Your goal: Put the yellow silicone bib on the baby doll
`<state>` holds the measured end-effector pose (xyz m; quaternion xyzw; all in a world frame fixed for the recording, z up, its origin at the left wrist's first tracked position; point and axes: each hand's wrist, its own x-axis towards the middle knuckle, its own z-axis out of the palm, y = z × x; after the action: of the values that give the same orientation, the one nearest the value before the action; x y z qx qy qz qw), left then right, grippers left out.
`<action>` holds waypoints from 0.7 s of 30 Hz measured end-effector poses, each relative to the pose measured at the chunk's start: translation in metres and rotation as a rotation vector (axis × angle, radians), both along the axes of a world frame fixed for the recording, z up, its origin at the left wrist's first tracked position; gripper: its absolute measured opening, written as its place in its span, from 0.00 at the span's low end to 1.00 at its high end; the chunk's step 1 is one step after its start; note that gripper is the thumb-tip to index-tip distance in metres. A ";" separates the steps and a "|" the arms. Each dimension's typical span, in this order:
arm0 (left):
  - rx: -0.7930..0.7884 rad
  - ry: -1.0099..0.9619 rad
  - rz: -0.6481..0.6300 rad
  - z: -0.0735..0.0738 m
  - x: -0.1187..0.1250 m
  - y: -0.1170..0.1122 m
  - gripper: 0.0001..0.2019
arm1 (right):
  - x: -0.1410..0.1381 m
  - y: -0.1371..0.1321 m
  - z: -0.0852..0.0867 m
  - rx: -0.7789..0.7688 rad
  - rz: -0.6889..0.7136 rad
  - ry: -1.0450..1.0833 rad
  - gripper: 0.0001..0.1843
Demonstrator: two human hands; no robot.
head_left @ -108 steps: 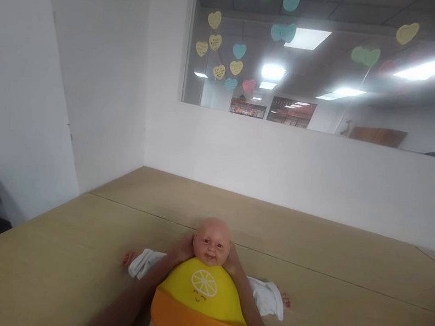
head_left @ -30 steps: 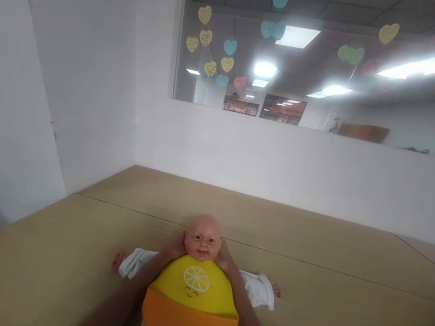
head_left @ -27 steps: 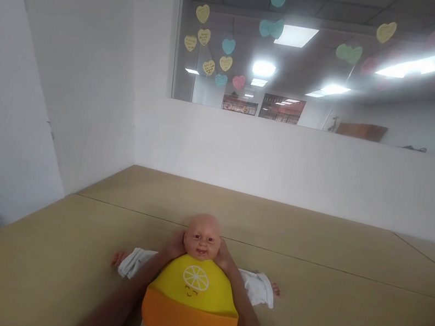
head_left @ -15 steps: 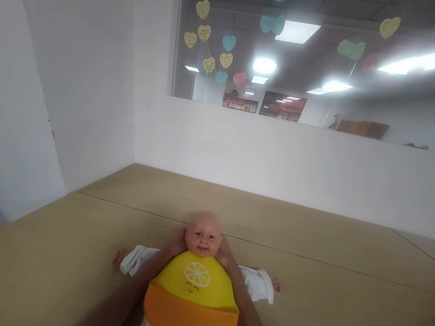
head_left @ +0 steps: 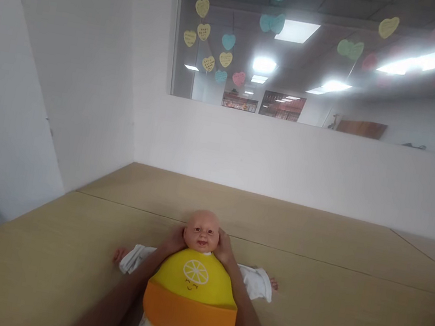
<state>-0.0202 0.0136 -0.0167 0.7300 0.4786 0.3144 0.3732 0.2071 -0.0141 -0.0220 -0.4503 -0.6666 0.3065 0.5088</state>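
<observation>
Head view, one frame. Baby doll (head_left: 201,231): lies on its back on the wooden table (head_left: 342,317), at the near middle of the picture. Long axis runs away from the wearer, head at the far end toward the white wall (head_left: 305,161), lower body toward the near edge; face turned up toward the camera. Arms spread out to either side in white sleeves (head_left: 260,281), a small hand showing at each sleeve end.

Bib (head_left: 192,292): yellow with an orange lower pocket and a white lemon-slice print, laid over the doll's chest, its upper edge under the chin.

Left hand (head_left: 173,240): at the doll's neck on the left side of the head, touching it; fingers curled round behind, so whether they clasp the bib's collar or only the neck cannot be told.

Right hand (head_left: 224,247): mirrored on the other side of the head, against the cheek and neck; fingertips hidden behind the doll, grip likewise unclear.

Both forearms run up from the bottom edge, flanking the bib.

Cut off: doll's legs and lower body, below the frame. Hidden: back of the neck and any bib fastening.

Window (head_left: 323,53) above the wall: paper hearts (head_left: 203,31) stuck on the glass, ceiling lights behind. Right edge of picture dark and blurred.
</observation>
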 end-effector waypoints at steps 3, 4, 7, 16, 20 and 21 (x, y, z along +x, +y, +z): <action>-0.012 -0.082 -0.007 0.001 0.001 -0.004 0.19 | 0.002 0.003 -0.007 -0.005 -0.083 0.031 0.22; -0.020 -0.126 -0.012 0.001 0.002 -0.005 0.19 | 0.003 0.005 -0.010 -0.005 -0.107 0.036 0.21; -0.031 -0.202 0.001 0.002 0.002 -0.006 0.18 | 0.005 0.009 -0.018 -0.021 -0.158 0.058 0.20; -0.085 -0.297 0.015 -0.002 0.001 0.000 0.20 | 0.012 0.014 -0.037 -0.133 -0.166 0.231 0.22; -0.137 -0.377 -0.013 -0.004 0.000 0.002 0.18 | 0.013 0.013 -0.037 -0.170 -0.170 0.310 0.22; -0.151 -0.393 -0.011 -0.003 -0.001 0.001 0.19 | 0.013 0.012 -0.036 -0.171 -0.196 0.324 0.22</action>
<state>-0.0210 0.0147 -0.0193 0.6273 0.4147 0.4118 0.5147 0.2197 -0.0020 -0.0577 -0.4993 -0.5004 0.3795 0.5968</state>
